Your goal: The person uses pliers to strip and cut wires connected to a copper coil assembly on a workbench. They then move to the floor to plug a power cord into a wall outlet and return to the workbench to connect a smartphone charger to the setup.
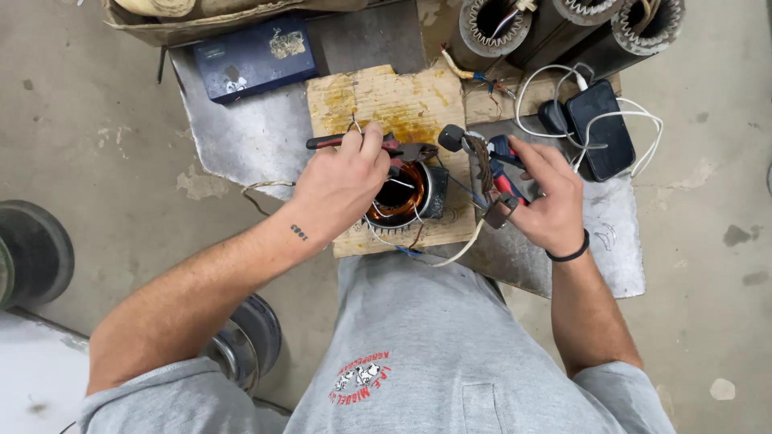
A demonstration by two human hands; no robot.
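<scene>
A small motor stator with copper windings point(406, 193) stands on a stained cardboard sheet point(386, 96). My left hand point(342, 185) hovers over its left side, pinching a thin white wire between thumb and forefinger. Just beyond that hand lie red-and-black handled pliers point(330, 141), pointing right. My right hand point(547, 197) grips a red-and-blue handled cutter point(503, 165) to the right of the stator, with a small brown part held under the fingers. White and blue leads trail from the stator toward me.
A metal plate point(241, 137) covers the low bench. A dark blue box point(253, 56) sits far left, a black phone point(601, 128) with white cable far right, larger stators point(494, 24) at the back. Round metal housings point(249, 337) stand on the floor at left.
</scene>
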